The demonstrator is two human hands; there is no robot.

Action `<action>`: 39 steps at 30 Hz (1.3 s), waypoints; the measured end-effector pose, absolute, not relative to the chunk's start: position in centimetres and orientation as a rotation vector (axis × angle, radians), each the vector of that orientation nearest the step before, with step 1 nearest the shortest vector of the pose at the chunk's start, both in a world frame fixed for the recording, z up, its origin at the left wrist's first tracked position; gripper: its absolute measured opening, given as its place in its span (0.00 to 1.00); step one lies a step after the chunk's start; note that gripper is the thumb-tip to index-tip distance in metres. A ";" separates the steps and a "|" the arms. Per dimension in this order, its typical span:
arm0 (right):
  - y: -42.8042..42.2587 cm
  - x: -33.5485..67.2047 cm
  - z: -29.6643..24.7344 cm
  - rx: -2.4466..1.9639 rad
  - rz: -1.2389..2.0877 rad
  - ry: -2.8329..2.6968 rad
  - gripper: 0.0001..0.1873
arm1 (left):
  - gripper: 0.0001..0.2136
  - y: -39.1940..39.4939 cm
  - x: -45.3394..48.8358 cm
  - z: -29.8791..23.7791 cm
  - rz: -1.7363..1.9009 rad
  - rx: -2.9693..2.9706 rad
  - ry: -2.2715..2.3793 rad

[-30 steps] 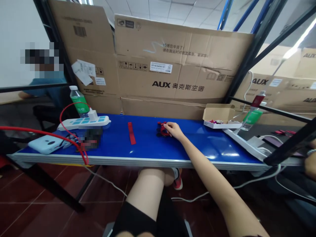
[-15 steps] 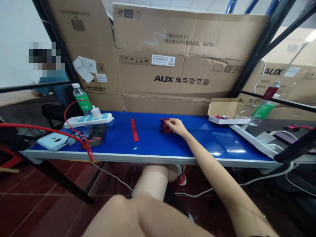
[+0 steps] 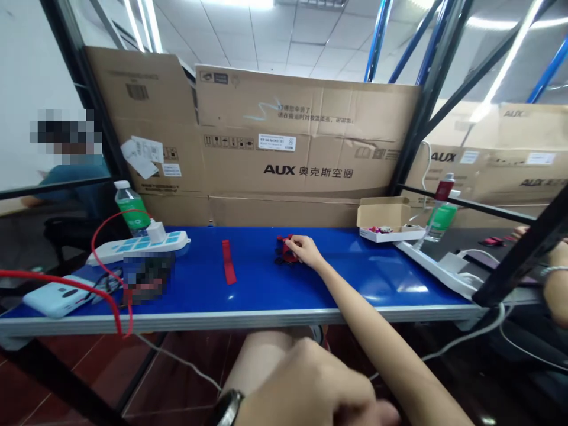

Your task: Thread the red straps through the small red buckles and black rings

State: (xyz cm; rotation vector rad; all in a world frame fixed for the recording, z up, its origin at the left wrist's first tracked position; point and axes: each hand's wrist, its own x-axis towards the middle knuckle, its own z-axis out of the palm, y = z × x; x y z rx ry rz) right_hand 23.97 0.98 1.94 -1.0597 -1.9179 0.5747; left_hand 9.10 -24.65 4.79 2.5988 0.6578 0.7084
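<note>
My right hand reaches far out over the blue table and rests with curled fingers on a small pile of red and black pieces. A red strip lies flat on the table to the left of that pile. My left hand is raised close to the camera at the bottom of the view, below the table edge, with a dark watch on the wrist; its fingers look closed and I see nothing in them.
A white power strip, a green-labelled bottle, a red cable and a light blue device crowd the table's left end. An open cardboard box and another power strip sit at the right. Another person's arm shows at the right edge.
My left hand has risen into view close to the camera. The view has tilted upward. My right hand stays on the red and black pile.
</note>
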 end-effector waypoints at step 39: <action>3.8 21.1 2.4 -1.755 -0.339 -2.104 0.17 | 0.11 5.2 -3.0 2.3 0.428 2.448 1.883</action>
